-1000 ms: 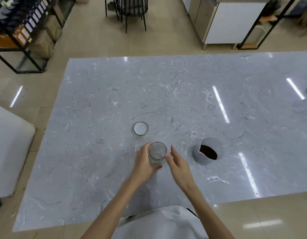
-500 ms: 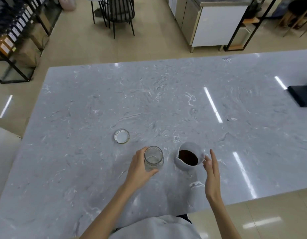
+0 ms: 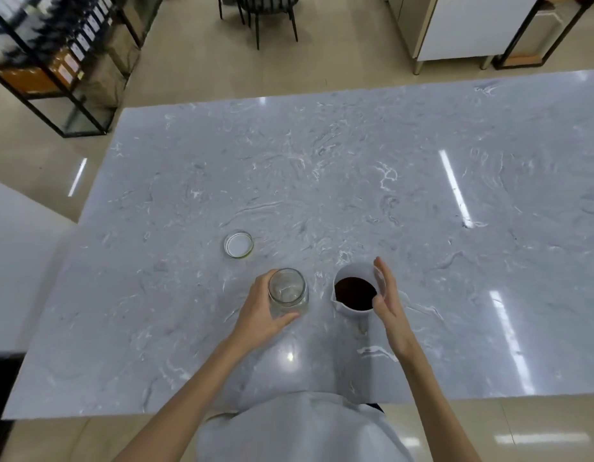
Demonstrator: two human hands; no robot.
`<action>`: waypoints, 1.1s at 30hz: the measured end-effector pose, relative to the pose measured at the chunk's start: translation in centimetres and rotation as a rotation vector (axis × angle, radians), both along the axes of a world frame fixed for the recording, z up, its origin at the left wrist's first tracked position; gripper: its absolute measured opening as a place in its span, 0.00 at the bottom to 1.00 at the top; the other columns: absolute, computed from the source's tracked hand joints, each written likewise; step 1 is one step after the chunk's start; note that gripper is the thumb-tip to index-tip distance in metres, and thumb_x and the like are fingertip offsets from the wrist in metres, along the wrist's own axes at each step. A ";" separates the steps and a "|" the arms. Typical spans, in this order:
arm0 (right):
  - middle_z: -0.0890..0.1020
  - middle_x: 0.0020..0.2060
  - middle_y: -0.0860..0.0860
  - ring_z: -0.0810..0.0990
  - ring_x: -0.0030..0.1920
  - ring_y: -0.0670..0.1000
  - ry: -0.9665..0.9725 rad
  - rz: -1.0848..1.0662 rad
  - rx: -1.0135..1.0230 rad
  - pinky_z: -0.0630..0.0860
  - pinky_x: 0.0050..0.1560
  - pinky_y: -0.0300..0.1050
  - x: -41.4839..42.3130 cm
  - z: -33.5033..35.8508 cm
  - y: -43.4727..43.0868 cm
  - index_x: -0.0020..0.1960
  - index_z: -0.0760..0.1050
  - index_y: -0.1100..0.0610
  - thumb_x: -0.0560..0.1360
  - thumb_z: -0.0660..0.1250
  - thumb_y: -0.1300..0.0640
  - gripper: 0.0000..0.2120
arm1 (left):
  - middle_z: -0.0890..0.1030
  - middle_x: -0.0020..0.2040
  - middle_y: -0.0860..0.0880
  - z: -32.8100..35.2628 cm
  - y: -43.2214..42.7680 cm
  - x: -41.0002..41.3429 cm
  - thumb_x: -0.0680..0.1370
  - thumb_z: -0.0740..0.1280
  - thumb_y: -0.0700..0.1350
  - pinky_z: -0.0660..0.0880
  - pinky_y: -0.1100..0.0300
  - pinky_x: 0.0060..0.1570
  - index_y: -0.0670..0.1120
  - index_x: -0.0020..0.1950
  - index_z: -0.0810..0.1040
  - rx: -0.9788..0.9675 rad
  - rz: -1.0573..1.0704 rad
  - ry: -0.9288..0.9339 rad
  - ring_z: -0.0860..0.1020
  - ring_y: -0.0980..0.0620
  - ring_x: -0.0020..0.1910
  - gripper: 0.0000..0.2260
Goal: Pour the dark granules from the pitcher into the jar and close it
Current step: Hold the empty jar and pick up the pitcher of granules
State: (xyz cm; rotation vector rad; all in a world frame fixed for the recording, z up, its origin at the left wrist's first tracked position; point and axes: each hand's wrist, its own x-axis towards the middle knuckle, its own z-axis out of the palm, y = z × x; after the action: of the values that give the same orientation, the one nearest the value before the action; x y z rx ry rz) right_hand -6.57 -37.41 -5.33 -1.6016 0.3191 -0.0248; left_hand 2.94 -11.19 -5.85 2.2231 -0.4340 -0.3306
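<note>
Your left hand (image 3: 260,315) is wrapped around the glass jar (image 3: 288,290), a little below the centre of the frame; the fingers grip its left and near side, and the jar stands upright on the grey marble table (image 3: 322,181) with its mouth uncovered. It looks empty. Your right hand (image 3: 387,303) is spread wide, fingers straight, and lies flat along the right side of the white pitcher (image 3: 354,310) — touching its wall or just beside it, I cannot tell which. It does not close around the pitcher. The pitcher stands just to the right of the jar, apart from it, and the dark granules (image 3: 355,293) fill its inside. The lid (image 3: 238,244) lies alone on the table, up and to the left of the jar, its white inner side facing up.
</note>
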 end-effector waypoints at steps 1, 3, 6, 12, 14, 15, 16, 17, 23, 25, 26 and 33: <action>0.55 0.78 0.36 0.53 0.78 0.41 0.015 0.057 -0.032 0.56 0.75 0.51 0.1 -0.2 -0.4 0.79 0.50 0.38 0.71 0.67 0.31 0.43 | 0.68 0.68 0.53 0.0 0.0 0.0 0.68 0.82 0.49 0.62 0.71 0.62 0.55 0.72 0.60 0.002 0.003 0.001 0.68 0.55 0.66 0.41; 0.52 0.78 0.35 0.52 0.78 0.39 0.045 0.149 -0.107 0.57 0.73 0.47 0.2 -0.4 -1.3 0.79 0.45 0.37 0.68 0.75 0.36 0.51 | 0.67 0.69 0.53 -0.1 -0.1 -0.1 0.68 0.82 0.50 0.62 0.71 0.62 0.57 0.72 0.59 0.004 0.015 0.005 0.68 0.56 0.67 0.41; 0.53 0.78 0.37 0.54 0.78 0.41 0.033 0.243 -0.205 0.59 0.75 0.44 0.7 -0.6 -2.6 0.78 0.47 0.40 0.67 0.79 0.43 0.51 | 0.67 0.69 0.54 -0.4 -0.2 -0.4 0.68 0.82 0.51 0.65 0.66 0.63 0.56 0.73 0.60 0.004 0.049 0.012 0.69 0.55 0.67 0.41; 0.62 0.70 0.35 0.67 0.71 0.42 -0.005 0.236 -0.163 0.70 0.66 0.36 1.9 -0.9 -2.4 0.72 0.56 0.45 0.64 0.82 0.52 0.46 | 0.65 0.65 0.70 -0.3 -0.9 -1.0 0.67 0.79 0.57 0.62 0.75 0.60 0.77 0.66 0.55 -0.031 0.129 -0.014 0.66 0.69 0.65 0.41; 0.66 0.67 0.39 0.71 0.68 0.43 0.005 0.190 -0.151 0.73 0.64 0.37 2.0 -1.3 -1.8 0.72 0.57 0.45 0.63 0.83 0.54 0.47 | 0.63 0.65 0.72 -0.4 -0.9 -1.1 0.67 0.80 0.55 0.62 0.74 0.61 0.77 0.67 0.55 -0.025 0.140 -0.025 0.65 0.71 0.65 0.42; 0.68 0.68 0.41 0.71 0.68 0.43 0.006 0.165 -0.139 0.72 0.65 0.38 2.2 -1.3 -1.4 0.73 0.58 0.45 0.63 0.83 0.55 0.48 | 0.65 0.65 0.68 -0.4 -0.9 -1.1 0.67 0.80 0.54 0.63 0.72 0.62 0.76 0.67 0.56 -0.025 0.142 -0.022 0.66 0.69 0.65 0.42; 0.69 0.68 0.43 0.71 0.68 0.42 0.002 0.137 -0.136 0.72 0.67 0.39 2.3 -1.3 -1.0 0.72 0.59 0.44 0.62 0.83 0.55 0.47 | 0.67 0.66 0.63 -0.4 -0.9 -1.1 0.67 0.81 0.53 0.65 0.68 0.63 0.74 0.68 0.57 -0.026 0.142 -0.015 0.67 0.66 0.65 0.41; 0.70 0.67 0.42 0.71 0.68 0.41 -0.007 0.107 -0.146 0.71 0.68 0.40 2.5 -1.4 -0.5 0.72 0.61 0.44 0.63 0.83 0.55 0.46 | 0.68 0.67 0.59 -0.4 -0.8 -1.1 0.67 0.81 0.52 0.67 0.64 0.64 0.69 0.70 0.59 -0.027 0.141 -0.004 0.69 0.61 0.66 0.40; 0.67 0.71 0.47 0.66 0.73 0.45 -0.048 -0.009 -0.184 0.67 0.73 0.48 3.5 -0.9 0.6 0.72 0.61 0.46 0.65 0.82 0.52 0.43 | 0.69 0.67 0.56 -0.2 -0.7 -0.5 0.67 0.81 0.51 0.69 0.60 0.63 0.65 0.70 0.60 -0.012 0.103 -0.027 0.71 0.56 0.65 0.40; 0.71 0.68 0.50 0.71 0.69 0.44 -0.067 -0.180 -0.135 0.68 0.72 0.50 3.5 -0.4 -0.7 0.70 0.63 0.48 0.65 0.81 0.53 0.41 | 0.68 0.67 0.58 -0.2 -0.5 -0.3 0.67 0.82 0.52 0.66 0.66 0.62 0.73 0.68 0.55 -0.005 0.077 -0.042 0.69 0.59 0.65 0.43; 0.72 0.68 0.49 0.72 0.68 0.44 -0.081 -0.220 -0.134 0.69 0.71 0.47 3.4 0.1 -1.5 0.70 0.62 0.46 0.65 0.81 0.52 0.40 | 0.67 0.67 0.58 -0.2 -0.4 -0.3 0.67 0.82 0.52 0.65 0.69 0.61 0.76 0.67 0.53 -0.004 0.069 -0.040 0.69 0.60 0.65 0.44; 0.72 0.66 0.48 0.72 0.68 0.45 -0.125 -0.157 -0.295 0.70 0.68 0.41 2.8 2.5 -4.9 0.68 0.61 0.46 0.63 0.82 0.47 0.42 | 0.66 0.66 0.61 -0.6 -0.5 -0.2 0.67 0.81 0.54 0.65 0.70 0.59 0.67 0.70 0.58 -0.011 0.054 -0.028 0.69 0.60 0.65 0.41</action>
State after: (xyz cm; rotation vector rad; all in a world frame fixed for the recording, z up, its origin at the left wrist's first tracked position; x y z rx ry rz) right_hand -3.73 -42.28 -2.83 -1.8540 0.3549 -0.3037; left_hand 2.78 -11.73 -6.45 2.2265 -0.3892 -0.2677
